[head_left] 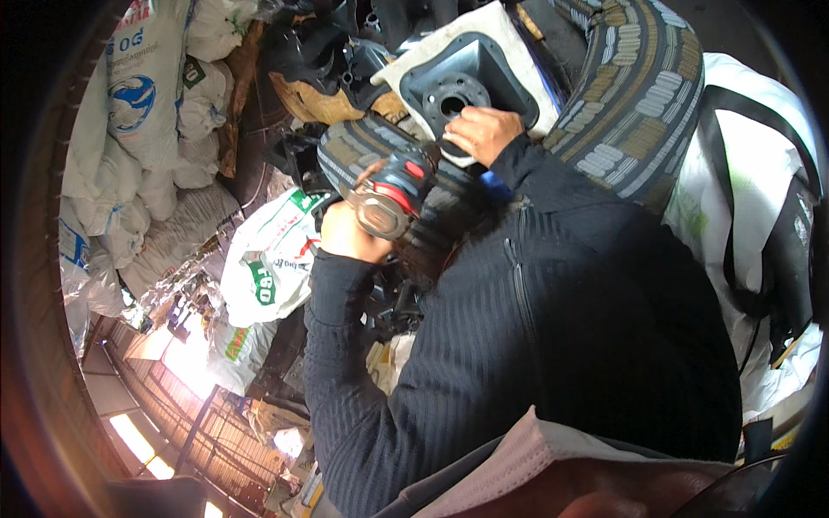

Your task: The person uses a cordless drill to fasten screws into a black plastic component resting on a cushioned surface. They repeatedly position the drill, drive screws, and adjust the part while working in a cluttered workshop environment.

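A grey funnel-shaped part [514, 79] with a wide square flange and a round, holed collar lies tilted on a white pad [509, 22]. My right hand [486, 134] rests on it, fingers bent over the collar's near edge; the fingertips are partly hidden. Left of it, my left hand [352, 235] is closed around a dark power tool [386, 207] with red and bronze-coloured parts. The tool is close to the grey part, though its working end is hard to make out. Patterned grey-brown cloth [635, 112] covers what look like my bent legs on both sides of the part.
Stacked white sacks [142, 95] fill the far left. Several black moulded parts [315, 56] lie in a heap beyond my hands, near a torn brown piece of cardboard [315, 97]. A white sack with green print [272, 259] stands beside my left forearm. More white sacking [743, 173] hangs at the right.
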A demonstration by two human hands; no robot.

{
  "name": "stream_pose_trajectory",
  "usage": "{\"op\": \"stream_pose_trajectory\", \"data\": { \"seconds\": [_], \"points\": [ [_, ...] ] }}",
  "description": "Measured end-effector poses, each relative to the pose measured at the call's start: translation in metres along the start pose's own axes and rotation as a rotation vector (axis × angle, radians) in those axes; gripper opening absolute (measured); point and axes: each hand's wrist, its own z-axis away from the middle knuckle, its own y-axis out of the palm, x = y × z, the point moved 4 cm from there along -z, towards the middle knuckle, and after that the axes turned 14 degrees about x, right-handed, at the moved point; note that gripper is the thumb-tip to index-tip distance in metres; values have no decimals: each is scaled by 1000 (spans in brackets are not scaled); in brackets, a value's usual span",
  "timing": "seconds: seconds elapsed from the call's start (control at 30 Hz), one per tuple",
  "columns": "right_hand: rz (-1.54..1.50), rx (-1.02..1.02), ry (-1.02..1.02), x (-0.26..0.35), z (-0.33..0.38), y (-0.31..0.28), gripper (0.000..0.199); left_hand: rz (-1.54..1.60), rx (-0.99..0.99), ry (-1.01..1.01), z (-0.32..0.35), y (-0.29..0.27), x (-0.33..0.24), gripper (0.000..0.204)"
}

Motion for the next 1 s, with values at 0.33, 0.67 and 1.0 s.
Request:
{"op": "stream_pose_trajectory", "data": {
  "seconds": [0.33,0.67,1.0],
  "points": [
    [-19,21,-33,1,-3,-6,9,326,-81,49,0,-4,-13,29],
    [0,26,-22,2,-4,-5,9,-2,-53,82,-1,-2,-8,33],
    [-21,17,-17,0,-3,0,10,144,-74,79,-5,-8,-15,30]
  ]
}}
